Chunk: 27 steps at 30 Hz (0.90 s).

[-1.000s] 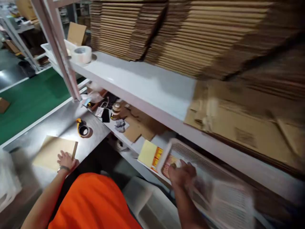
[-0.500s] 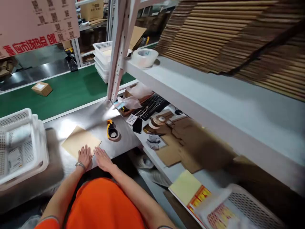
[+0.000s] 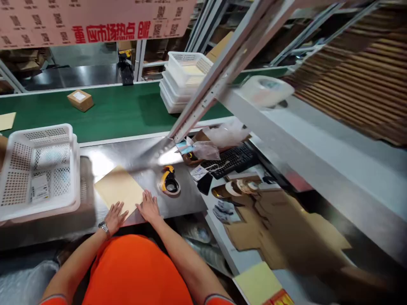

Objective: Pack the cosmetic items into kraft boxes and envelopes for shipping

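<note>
A: ok so what are the hands up to here?

B: both palm-down. Left hand (image 3: 115, 217) lies on the near-left edge of a flat tan packet (image 3: 118, 185), and the right hand (image 3: 149, 207) is at its near-right edge, fingertips by the right corner. Grip-wise they're both spread and relaxed, just resting, neither one closed around anything that I can see

A: and where's the packet sitting?

B: on the shiny metal tabletop (image 3: 190, 204), one corner aimed at the green belt (image 3: 119, 116). A white basket (image 3: 75, 192) is off to its left (there's a label slip (image 3: 40, 186) inside), and a tape dispenser (image 3: 164, 180) sits near the right hand, not touching

A: what's on the belt?

B: a small cardboard box (image 3: 80, 100) and stacked white trays (image 3: 178, 87)
</note>
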Tool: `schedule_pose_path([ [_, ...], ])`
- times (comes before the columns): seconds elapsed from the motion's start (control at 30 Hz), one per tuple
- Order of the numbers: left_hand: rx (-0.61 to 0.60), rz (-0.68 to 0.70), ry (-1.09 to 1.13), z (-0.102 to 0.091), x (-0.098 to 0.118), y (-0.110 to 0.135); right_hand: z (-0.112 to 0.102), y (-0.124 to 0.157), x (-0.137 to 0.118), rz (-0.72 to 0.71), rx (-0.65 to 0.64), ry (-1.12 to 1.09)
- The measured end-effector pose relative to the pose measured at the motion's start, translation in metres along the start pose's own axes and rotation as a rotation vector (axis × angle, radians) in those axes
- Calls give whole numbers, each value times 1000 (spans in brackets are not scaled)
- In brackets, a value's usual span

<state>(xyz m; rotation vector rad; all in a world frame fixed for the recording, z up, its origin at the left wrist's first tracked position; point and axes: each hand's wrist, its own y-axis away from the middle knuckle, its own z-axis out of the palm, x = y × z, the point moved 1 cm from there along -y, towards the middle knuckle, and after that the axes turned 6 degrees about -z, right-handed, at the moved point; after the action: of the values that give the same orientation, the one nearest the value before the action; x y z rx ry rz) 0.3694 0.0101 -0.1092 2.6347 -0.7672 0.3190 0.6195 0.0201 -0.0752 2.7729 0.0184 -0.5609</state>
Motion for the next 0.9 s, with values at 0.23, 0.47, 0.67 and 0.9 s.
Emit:
schedule_pose_path([
  [0.23, -93, 151, -12, -59, 4, -2, 22, -3, 17, 70, 90, 159],
  [0.47, 528, 334, 110, -209, -30, 27, 49, -3, 18, 146, 319, 170],
  [0.67, 296, -380, -41, -333, -171, 67, 77, -11, -21, 20, 160, 148],
  [0.9, 153, -641, -92, -346, -253, 79, 67, -34, -49, 215, 218, 276],
])
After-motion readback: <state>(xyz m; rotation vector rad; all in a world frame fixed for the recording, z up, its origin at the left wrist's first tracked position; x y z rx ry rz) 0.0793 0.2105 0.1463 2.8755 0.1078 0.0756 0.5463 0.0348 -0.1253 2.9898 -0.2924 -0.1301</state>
